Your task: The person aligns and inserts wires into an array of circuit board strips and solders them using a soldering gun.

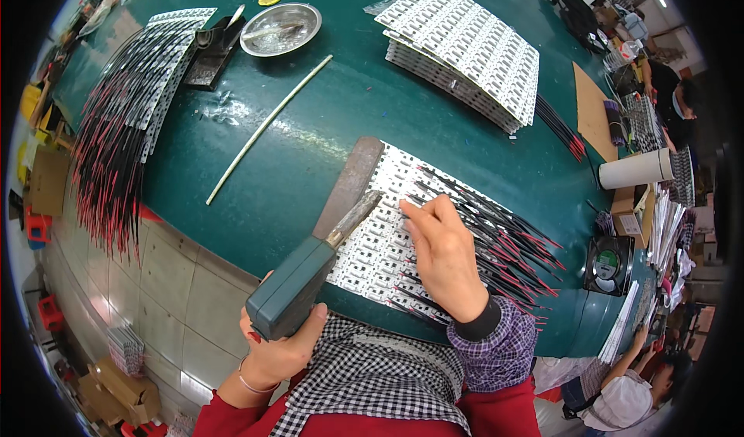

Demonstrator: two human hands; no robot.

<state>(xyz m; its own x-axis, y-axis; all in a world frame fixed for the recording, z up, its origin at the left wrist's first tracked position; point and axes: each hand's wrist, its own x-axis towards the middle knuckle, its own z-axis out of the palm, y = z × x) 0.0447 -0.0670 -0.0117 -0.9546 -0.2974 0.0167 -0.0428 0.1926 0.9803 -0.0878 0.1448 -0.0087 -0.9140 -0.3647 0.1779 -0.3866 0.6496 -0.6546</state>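
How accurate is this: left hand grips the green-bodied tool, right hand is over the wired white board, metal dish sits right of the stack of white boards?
Not quite: the head view shows the metal dish left of the stack of white boards. Otherwise right: left hand grips the green-bodied tool, right hand is over the wired white board.

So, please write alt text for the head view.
A person's left hand holds a boxy dark green tool, its metal tip over a white circuit-board sheet; the right hand is over it, among thin black and red wires. Stacked white sheets and a round metal dish lie beyond.
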